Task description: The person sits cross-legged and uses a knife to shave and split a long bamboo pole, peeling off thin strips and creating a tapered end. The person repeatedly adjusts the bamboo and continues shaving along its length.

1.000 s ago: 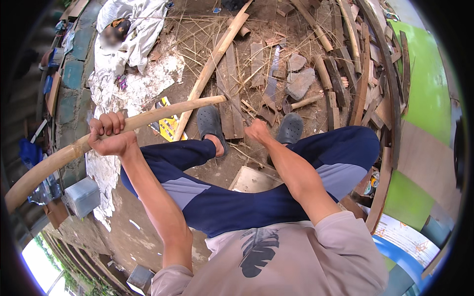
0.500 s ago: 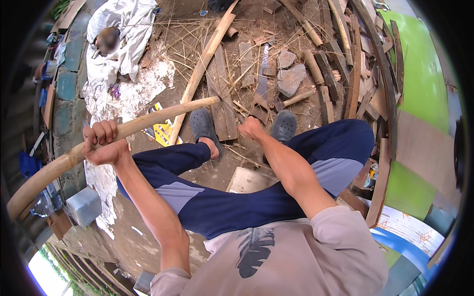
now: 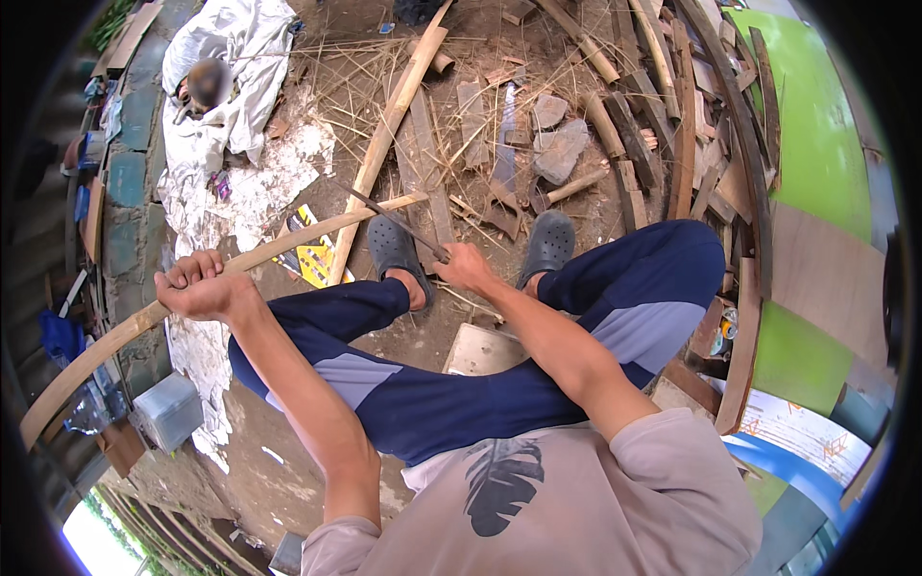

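Note:
A long pale bamboo pole [image 3: 300, 236] slants across from the lower left. My left hand [image 3: 205, 290] is closed around its middle, and its thin far end hovers near my left shoe. Closed too is my right hand [image 3: 468, 268], in front of my knees, gripping a long knife [image 3: 396, 222]. The dark narrow blade points up and left, crossing the pole close to its tip; whether blade and wood touch I cannot tell. The knife's handle is mostly hidden in my fist.
Between my clogs [image 3: 549, 245] and beyond lie a handsaw [image 3: 504, 158], a tool with a wooden handle [image 3: 579, 185], broken stones [image 3: 561, 152] and wood scraps. Another split pole [image 3: 389, 134] lies ahead. A white cloth [image 3: 230, 67] is far left; a plastic container [image 3: 168, 408] stands lower left.
My right hand has moved slightly left and down, and the knife blade has swung into view across the pole. The pole has turned in my left hand, showing a narrower side.

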Motion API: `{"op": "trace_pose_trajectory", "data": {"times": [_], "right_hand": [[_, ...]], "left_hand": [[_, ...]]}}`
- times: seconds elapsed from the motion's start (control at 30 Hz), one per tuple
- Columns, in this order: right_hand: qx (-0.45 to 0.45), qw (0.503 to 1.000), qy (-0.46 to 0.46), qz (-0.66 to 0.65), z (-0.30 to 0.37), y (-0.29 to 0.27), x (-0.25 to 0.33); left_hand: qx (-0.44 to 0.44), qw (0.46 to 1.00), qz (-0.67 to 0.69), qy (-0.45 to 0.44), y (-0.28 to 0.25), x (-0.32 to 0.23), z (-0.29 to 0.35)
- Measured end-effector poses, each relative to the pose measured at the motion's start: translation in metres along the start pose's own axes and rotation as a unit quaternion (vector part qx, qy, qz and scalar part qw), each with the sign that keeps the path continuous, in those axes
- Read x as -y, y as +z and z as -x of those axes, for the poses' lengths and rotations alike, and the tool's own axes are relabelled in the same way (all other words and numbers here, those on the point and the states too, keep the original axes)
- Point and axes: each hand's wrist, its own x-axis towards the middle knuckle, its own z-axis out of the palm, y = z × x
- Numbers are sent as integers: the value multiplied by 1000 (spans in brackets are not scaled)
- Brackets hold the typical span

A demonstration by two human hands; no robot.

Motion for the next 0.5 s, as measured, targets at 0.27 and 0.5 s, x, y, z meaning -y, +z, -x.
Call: {"op": "trace_pose_trajectory", "data": {"times": [0.27,0.5], "right_hand": [[-13,996,94,2,-18,12,-29],[-10,994,94,50,-24,-7,-51]], "left_hand": [[-79,996,-31,-2,-9,4,-10],[-83,996,-19,-11,-14,7,-17]]}}
